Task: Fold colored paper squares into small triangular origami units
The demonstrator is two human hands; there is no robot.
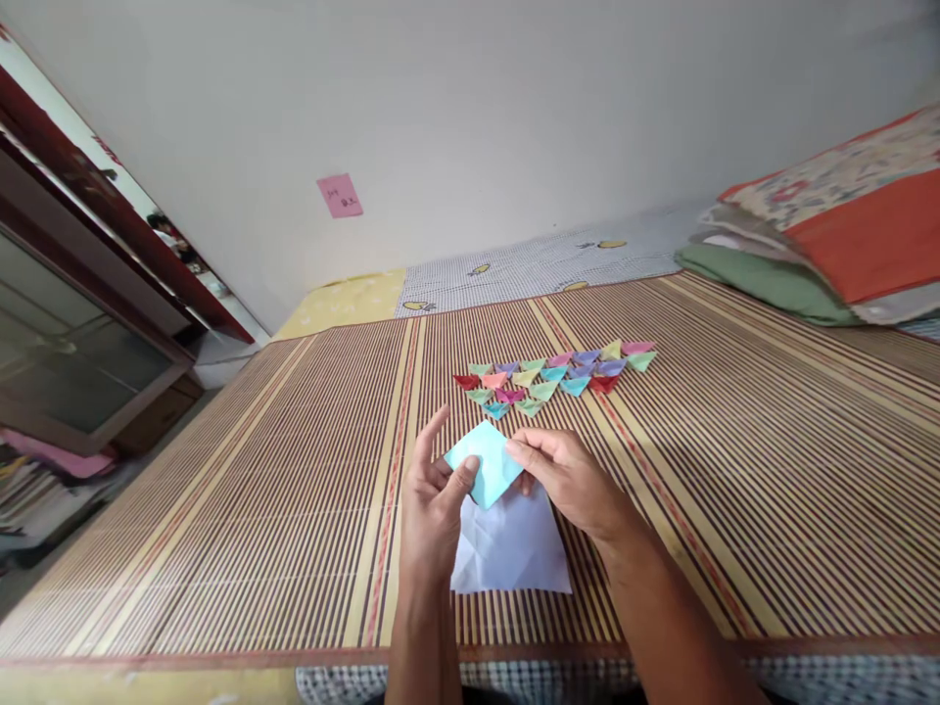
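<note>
A light-blue sheet of origami paper, turned like a diamond, is held up between my two hands. My left hand pinches its left corner under the thumb, with the index finger stretched upward. On the right corner, the thumb and fingers of my right hand are closed. Beneath the sheet, a creased white paper lies on the striped mat. Just beyond my hands sit several small folded paper boats in many colours, set out in rows.
The striped bamboo mat covers the bed. Folded bedding is piled at the far right. A pink note sticks to the wall behind. At the left stand a glass-fronted cabinet and a doorway, with a person partly visible beyond.
</note>
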